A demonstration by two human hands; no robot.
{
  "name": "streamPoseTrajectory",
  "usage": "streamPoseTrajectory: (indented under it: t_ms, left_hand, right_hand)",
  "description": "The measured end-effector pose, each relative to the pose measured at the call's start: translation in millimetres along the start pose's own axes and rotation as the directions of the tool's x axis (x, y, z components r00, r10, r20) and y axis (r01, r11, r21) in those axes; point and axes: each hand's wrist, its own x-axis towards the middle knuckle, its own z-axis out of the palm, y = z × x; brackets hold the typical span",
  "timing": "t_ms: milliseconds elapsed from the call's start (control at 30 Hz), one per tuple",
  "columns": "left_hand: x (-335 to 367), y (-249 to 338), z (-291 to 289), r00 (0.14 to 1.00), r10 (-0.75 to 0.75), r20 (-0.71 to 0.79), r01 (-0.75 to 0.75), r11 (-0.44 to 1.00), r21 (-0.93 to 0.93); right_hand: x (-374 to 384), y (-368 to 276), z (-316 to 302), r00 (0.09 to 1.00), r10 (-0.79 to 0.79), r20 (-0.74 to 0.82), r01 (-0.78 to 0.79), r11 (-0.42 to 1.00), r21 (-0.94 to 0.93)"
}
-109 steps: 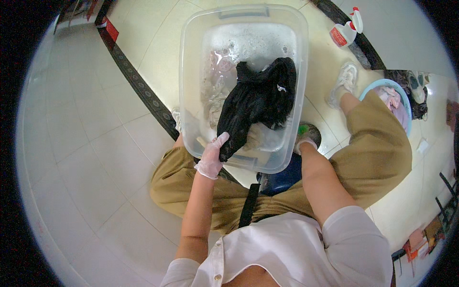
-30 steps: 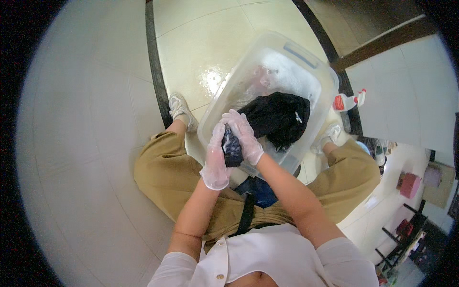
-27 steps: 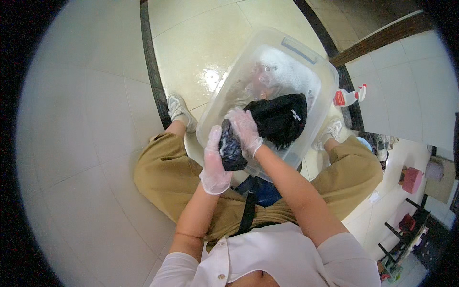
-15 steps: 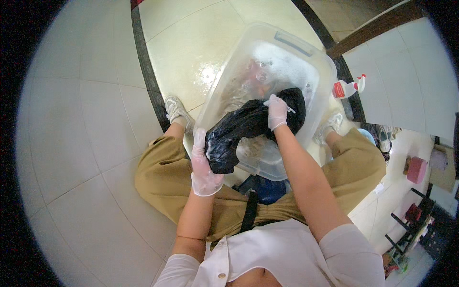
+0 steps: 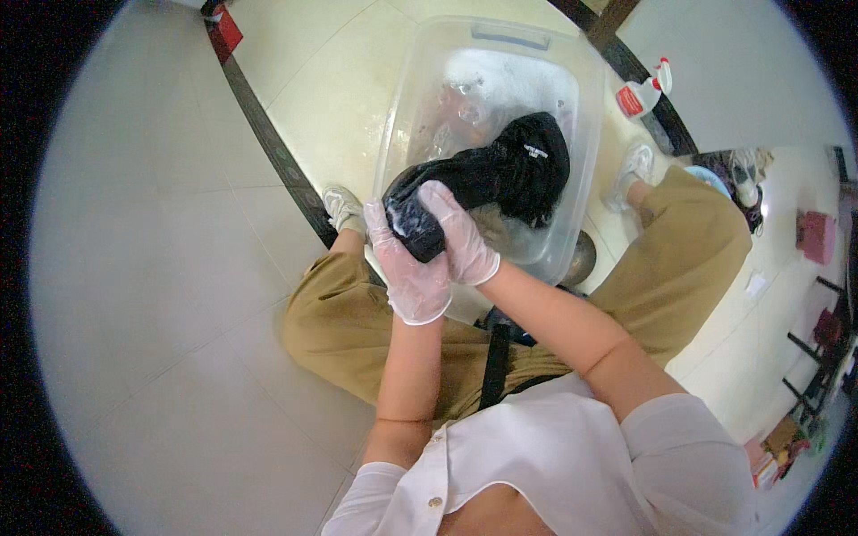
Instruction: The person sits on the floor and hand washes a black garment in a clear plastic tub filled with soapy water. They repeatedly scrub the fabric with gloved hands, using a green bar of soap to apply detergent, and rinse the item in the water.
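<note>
A wet black garment [image 5: 532, 170] with small white lettering stretches across a clear plastic tub [image 5: 588, 147]. Its near end, streaked with white suds, is bunched between my two hands over the tub's near left edge. My left hand [image 5: 409, 275], in a thin translucent glove, closes round this end from the left and below. From the right, my right hand [image 5: 458, 234], gloved alike, wraps over the same bunch, close against the left. The garment's far end droops toward the water. White foam [image 5: 509, 80] floats at the tub's far side, with reddish and pale cloth [image 5: 460, 112] partly under water.
A white spray bottle [image 5: 636, 98] with a red label stands right of the tub. My legs and shoes flank the tub. A round dark object [image 5: 583, 257] sits by its near right corner. Farther right are a pink box [image 5: 815, 237] and a dark rack [image 5: 818, 344].
My right hand has let go of the garment's middle and come down to its near end beside my left hand. The far part now lies spread, its lettering showing. The whole view has shifted.
</note>
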Motion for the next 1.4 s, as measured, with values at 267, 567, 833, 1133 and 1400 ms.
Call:
streamPoseTrajectory:
  t_ms: [267,567,833,1133,1400]
  left_hand:
    - [14,55,1,0.75,-0.553,0.363,0.62,0.397,-0.677]
    - [-5,-11,-30,0.573,-0.742,0.348,0.816,0.476,-0.329]
    - [-20,-13,15,0.622,-0.668,0.409,0.753,0.368,-0.545]
    - [-16,-35,29,0.552,-0.784,0.284,0.785,0.375,-0.493]
    - [-18,-30,25,0.817,-0.456,0.353,0.576,0.671,-0.467]
  right_hand:
    - [-15,38,-37,0.518,0.844,0.138,-0.615,0.255,0.746]
    - [-25,35,-49,0.745,0.513,0.426,-0.53,0.068,0.845]
    - [-44,10,-32,0.781,0.621,-0.061,-0.605,0.777,0.171]
    - [-35,-6,-90,0.816,0.556,-0.155,-0.577,0.795,-0.186]
    - [-9,9,-37,0.967,-0.251,-0.045,0.198,0.85,-0.488]
